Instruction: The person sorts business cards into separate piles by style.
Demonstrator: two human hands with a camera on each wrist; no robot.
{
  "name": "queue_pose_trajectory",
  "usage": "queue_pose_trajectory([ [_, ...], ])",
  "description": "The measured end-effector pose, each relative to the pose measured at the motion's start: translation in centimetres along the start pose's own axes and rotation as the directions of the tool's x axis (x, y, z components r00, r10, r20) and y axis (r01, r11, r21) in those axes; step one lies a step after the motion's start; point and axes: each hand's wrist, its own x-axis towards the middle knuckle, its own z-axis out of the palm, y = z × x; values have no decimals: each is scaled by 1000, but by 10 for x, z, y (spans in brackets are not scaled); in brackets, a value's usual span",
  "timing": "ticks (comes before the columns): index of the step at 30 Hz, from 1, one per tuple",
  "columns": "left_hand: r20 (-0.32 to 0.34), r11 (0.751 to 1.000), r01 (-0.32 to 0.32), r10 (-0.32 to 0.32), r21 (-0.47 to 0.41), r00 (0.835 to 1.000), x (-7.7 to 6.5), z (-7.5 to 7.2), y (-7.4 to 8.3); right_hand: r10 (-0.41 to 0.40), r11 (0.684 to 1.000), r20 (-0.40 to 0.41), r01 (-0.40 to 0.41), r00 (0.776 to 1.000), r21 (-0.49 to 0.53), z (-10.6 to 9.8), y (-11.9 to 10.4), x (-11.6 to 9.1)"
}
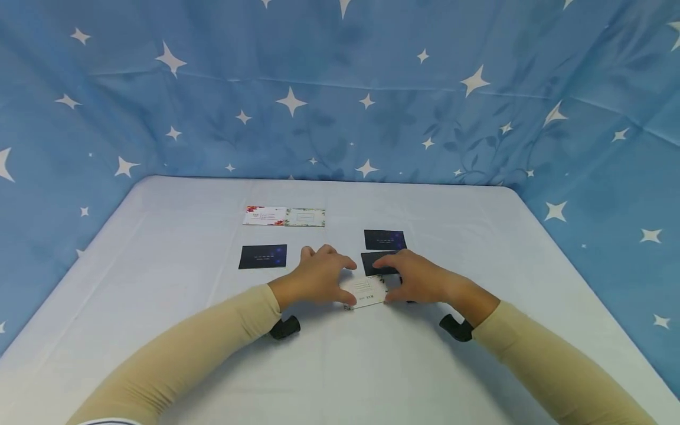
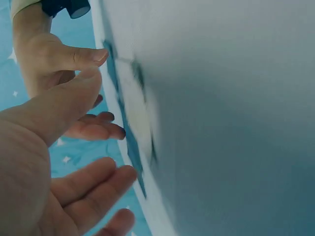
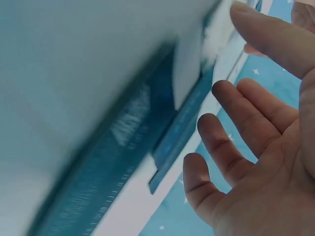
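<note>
A white card with leafy corners (image 1: 363,290) lies on the table between the two hands. My left hand (image 1: 317,274) spreads its fingers over its left side, thumb tip at the card's edge. From the other side my right hand (image 1: 422,277) reaches in, its thumb by the right edge and its fingers over a dark card (image 1: 370,264). Both hands have loosely bent, separated fingers in the wrist views, with nothing held. Another dark card with pale print (image 3: 118,140) lies beneath the right hand, mostly hidden in the head view.
Behind the right hand lies a further dark card (image 1: 385,239). One more dark card (image 1: 262,257) is left of the left hand. Two white floral cards (image 1: 265,215) (image 1: 305,217) lie side by side farther back. A blue star-patterned curtain (image 1: 329,88) borders the white table (image 1: 451,212).
</note>
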Motion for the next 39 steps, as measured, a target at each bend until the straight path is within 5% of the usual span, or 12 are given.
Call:
queue_pose_trajectory([
  [12, -15, 983, -65, 68, 174, 998, -9, 12, 12, -15, 998, -48, 12, 999, -60, 11, 3, -7],
  [20, -55, 994, -67, 72, 85, 996, -11, 9, 5, -66, 995, -117, 56, 991, -86, 14, 1, -8],
  [30, -110, 999, 45, -43, 14, 993, -5, -28, -39, -60, 998, -217, 52, 974, -43, 0, -19, 40],
  [39, -84, 995, 94, -95, -19, 992, 29, -52, -100, 55, 998, -216, -48, 975, 38, -15, -28, 111],
])
